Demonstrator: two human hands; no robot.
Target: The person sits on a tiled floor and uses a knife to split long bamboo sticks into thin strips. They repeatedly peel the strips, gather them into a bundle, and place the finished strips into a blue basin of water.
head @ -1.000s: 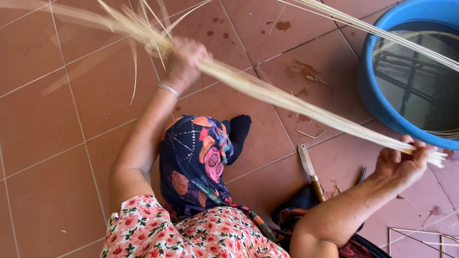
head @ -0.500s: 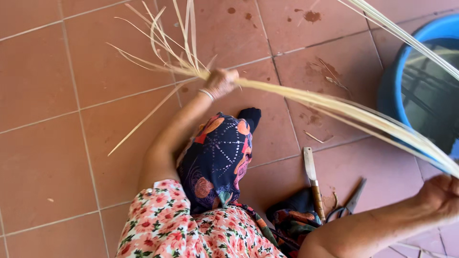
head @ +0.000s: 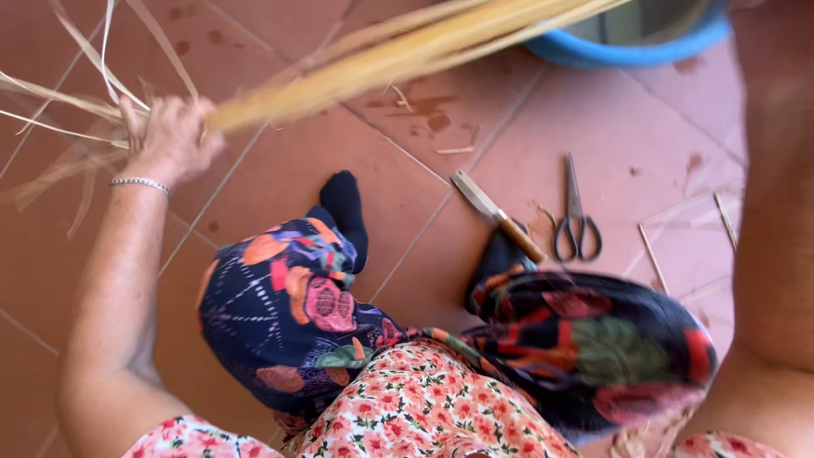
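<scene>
The left hand (head: 170, 140) is raised over the tiled floor (head: 610, 127) near its upper left, fingers curled tight around a bundle of long pale straw strips (head: 381, 64); a thin silver bracelet (head: 140, 182) sits at the wrist. From the fist the bundle runs up and to the right, packed together and blurred, until it leaves the top edge of the view just left of a blue plastic tub (head: 632, 47). On the other side of the fist the strip ends fan out loose towards the upper left corner (some curling upward, some drooping to the floor). The right forearm (head: 776, 237) climbs the right edge and the hand itself lies beyond the frame, so I cannot tell how its fingers stand. On the terracotta tiles, between the tub and the knees, lie a knife (head: 498, 216) with a pale wooden handle and, just right of it, a pair of small scissors (head: 575, 216), apart from each other; a few stray straw slivers rest near the right edge. Both legs are folded in dark flower-patterned trousers (head: 280, 314), one black-socked foot (head: 343, 203) pointing towards the bundle.
</scene>
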